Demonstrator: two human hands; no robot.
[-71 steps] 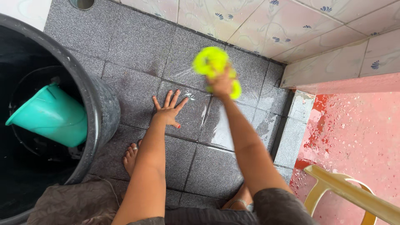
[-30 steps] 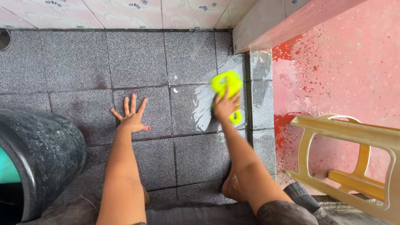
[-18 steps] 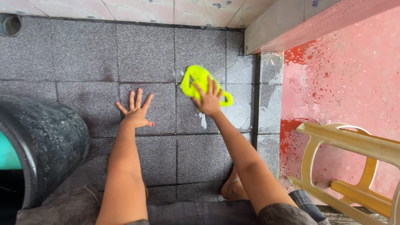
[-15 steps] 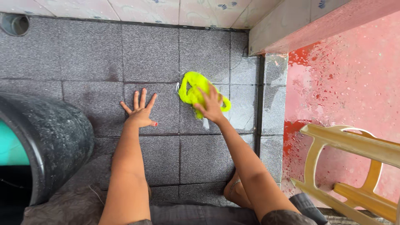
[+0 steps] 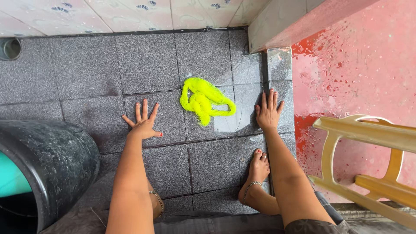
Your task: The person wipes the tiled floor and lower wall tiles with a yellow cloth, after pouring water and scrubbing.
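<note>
Drain: a round grey pipe opening [image 5: 9,48] sits at the far left edge where the floor meets the pale patterned wall tiles [image 5: 108,13].
Barrel: a large black plastic barrel [image 5: 52,160] lies at the lower left, its mouth toward the left edge, with a patch of turquoise plastic [image 5: 9,180] showing inside; it is well apart from the scrubber.
Floor: dark grey speckled floor tiles [image 5: 147,60] look mostly dull and dry on the left; judged from the sheen, only the tile under and right of the scrubber is wet, so most of the floor appears not yet scrubbed.
Left hand: the left hand [image 5: 143,122] lies flat on the floor, fingers spread wide, holding nothing, near the scrubber but not touching it.
Scrubber: the neon yellow-green looped mesh scrubber [image 5: 203,100] lies loose on the floor between the two hands, touched by neither, at the edge of the wet patch [image 5: 236,119].
Foot: a bare foot [image 5: 259,162] with an anklet stands on the tiles just below the right hand.
Right hand: the right hand [image 5: 268,112] presses flat on the floor, fingers fairly close together and empty, just right of the wet patch beside the raised grey tile kerb [image 5: 279,65].
Beyond the kerb: a red painted floor [image 5: 359,69], spotted with droplets, runs to the right edge.
Chair: a tan plastic chair [image 5: 368,160] lies tipped on the red floor at the lower right.
</note>
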